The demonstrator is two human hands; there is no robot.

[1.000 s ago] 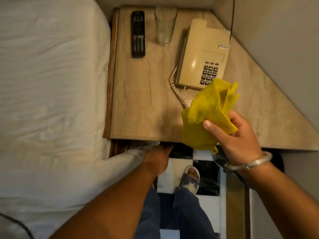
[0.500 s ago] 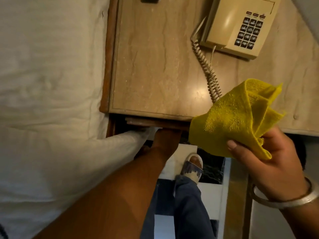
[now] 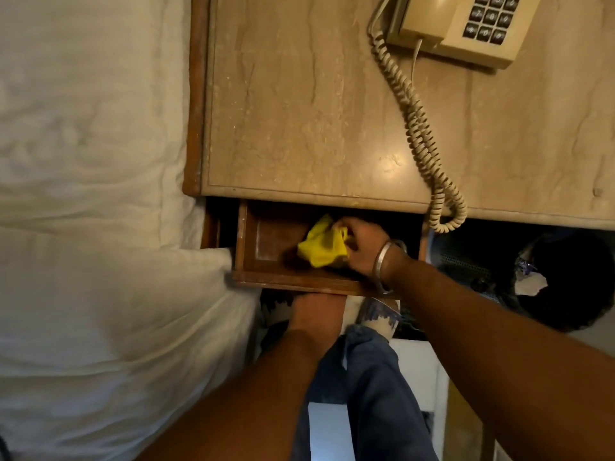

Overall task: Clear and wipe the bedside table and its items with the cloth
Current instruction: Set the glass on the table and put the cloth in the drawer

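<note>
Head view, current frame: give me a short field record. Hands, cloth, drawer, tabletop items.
right hand: inside the open drawer, bunching the yellow cloth
left hand: at the drawer's front panel, fingers hidden below it
drawer: pulled out under the tabletop, wooden; nothing but cloth and hand visible inside
bedside table: marble-look top, near part bare
telephone: beige, at far right of the top, partly out of frame
coiled cord: runs from the telephone and loops over the front edge
bed: white bedding, left of the table
</note>
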